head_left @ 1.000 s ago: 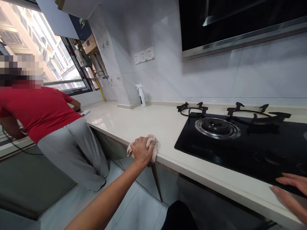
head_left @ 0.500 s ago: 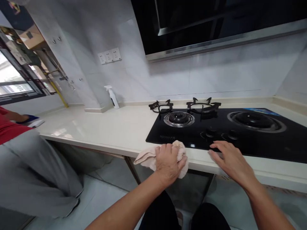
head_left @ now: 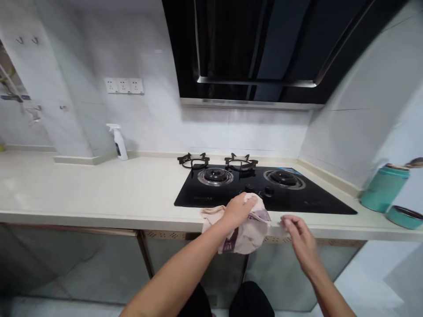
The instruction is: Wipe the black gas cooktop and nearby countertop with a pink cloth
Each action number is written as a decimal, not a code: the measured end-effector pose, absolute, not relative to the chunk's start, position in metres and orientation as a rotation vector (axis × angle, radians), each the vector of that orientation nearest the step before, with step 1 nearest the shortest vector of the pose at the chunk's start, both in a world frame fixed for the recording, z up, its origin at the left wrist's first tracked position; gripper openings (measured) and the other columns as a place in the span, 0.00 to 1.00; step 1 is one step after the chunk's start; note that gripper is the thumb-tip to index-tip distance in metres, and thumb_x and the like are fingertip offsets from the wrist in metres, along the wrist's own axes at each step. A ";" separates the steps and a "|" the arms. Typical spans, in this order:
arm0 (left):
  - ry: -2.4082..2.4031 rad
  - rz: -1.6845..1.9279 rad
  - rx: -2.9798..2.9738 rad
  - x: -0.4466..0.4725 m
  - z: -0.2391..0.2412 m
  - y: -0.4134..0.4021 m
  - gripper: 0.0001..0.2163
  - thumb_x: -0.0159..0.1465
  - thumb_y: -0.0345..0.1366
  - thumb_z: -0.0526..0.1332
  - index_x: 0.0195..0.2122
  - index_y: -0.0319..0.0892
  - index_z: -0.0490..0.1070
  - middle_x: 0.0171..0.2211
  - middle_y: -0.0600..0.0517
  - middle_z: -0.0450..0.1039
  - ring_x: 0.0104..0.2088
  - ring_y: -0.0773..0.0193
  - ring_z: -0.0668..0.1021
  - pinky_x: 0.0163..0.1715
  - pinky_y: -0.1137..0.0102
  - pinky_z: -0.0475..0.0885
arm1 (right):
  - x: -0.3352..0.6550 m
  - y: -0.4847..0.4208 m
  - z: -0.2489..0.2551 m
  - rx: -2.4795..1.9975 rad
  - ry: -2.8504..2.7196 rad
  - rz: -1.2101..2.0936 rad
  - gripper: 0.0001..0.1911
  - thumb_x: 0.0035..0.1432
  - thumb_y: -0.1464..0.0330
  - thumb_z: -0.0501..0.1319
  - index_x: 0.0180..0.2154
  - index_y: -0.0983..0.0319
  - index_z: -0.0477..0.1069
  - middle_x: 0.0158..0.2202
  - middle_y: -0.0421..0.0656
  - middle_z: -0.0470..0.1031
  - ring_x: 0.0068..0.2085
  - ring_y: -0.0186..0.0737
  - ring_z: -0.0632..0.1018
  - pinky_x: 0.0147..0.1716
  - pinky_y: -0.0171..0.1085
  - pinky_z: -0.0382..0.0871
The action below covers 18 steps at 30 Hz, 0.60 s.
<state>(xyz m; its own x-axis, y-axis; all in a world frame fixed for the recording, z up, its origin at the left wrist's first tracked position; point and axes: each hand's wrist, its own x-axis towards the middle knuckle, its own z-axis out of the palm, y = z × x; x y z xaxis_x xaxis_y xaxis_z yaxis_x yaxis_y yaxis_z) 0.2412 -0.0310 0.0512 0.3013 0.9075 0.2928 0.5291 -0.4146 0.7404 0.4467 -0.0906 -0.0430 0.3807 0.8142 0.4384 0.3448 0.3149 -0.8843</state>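
My left hand (head_left: 237,212) is closed on a pale pink cloth (head_left: 247,237) with purple patches, at the front edge of the counter. Part of the cloth is bunched under the palm, and the rest hangs down over the edge. Just right of the cloth, my right hand (head_left: 302,242) has its fingers curled in against the thumb; whatever lies between them, if anything, cannot be made out. Behind both hands lies a black glass gas hob (head_left: 211,200) with two burners and knobs.
Two black pan supports (head_left: 195,163) stand behind the hob. A white spray bottle (head_left: 119,143) is by the wall on the left. On the right are a teal canister (head_left: 383,189) and a teal bowl (head_left: 405,217). A black range hood (head_left: 244,53) overhangs the hob.
My view has swung right, bringing in the teal containers and losing the other person. The cloth has opened out and hangs lower. My right hand's fingers have curled in and left the hob edge.
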 end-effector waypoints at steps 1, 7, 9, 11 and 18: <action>1.192 1.016 1.980 0.238 0.055 -0.030 0.16 0.70 0.46 0.54 0.43 0.40 0.76 0.43 0.45 0.80 0.44 0.55 0.78 0.47 0.64 0.70 | 0.439 -0.097 -0.051 -1.261 -1.185 0.514 0.28 0.60 0.42 0.60 0.47 0.58 0.72 0.47 0.47 0.78 0.49 0.50 0.77 0.50 0.46 0.71; 0.921 1.019 1.584 0.237 0.059 -0.047 0.18 0.65 0.50 0.59 0.37 0.39 0.77 0.38 0.48 0.79 0.40 0.57 0.77 0.46 0.65 0.70 | 0.385 -0.108 -0.079 -0.985 -1.210 0.935 0.41 0.56 0.40 0.65 0.61 0.56 0.63 0.59 0.50 0.74 0.57 0.50 0.75 0.55 0.45 0.71; 0.871 0.952 1.499 0.240 0.057 -0.050 0.19 0.63 0.52 0.61 0.38 0.39 0.76 0.38 0.48 0.79 0.39 0.58 0.77 0.45 0.65 0.70 | 0.384 -0.111 -0.072 -0.929 -1.154 1.111 0.41 0.56 0.41 0.66 0.61 0.57 0.64 0.57 0.50 0.76 0.55 0.51 0.77 0.53 0.44 0.73; 0.838 0.914 1.454 0.243 0.055 -0.048 0.19 0.62 0.52 0.64 0.39 0.39 0.76 0.39 0.48 0.79 0.40 0.58 0.77 0.46 0.65 0.70 | 0.396 -0.117 -0.063 -0.920 -1.086 1.236 0.39 0.56 0.43 0.68 0.60 0.60 0.68 0.51 0.50 0.80 0.47 0.50 0.81 0.48 0.44 0.75; 0.710 0.803 1.679 0.262 0.048 -0.044 0.18 0.59 0.51 0.68 0.35 0.39 0.75 0.34 0.51 0.76 0.36 0.62 0.75 0.41 0.68 0.70 | 0.486 -0.148 -0.052 -0.968 -0.878 1.193 0.26 0.49 0.47 0.74 0.38 0.59 0.74 0.33 0.43 0.79 0.32 0.43 0.78 0.35 0.39 0.72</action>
<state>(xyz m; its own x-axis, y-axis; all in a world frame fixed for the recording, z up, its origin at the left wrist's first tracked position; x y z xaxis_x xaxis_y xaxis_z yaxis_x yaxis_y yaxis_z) 0.2621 -0.0444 0.0482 0.5920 0.7912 0.1537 0.0555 -0.2303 0.9715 0.4863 -0.1478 -0.0519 0.1614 0.9859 0.0449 -0.3359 0.0976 -0.9368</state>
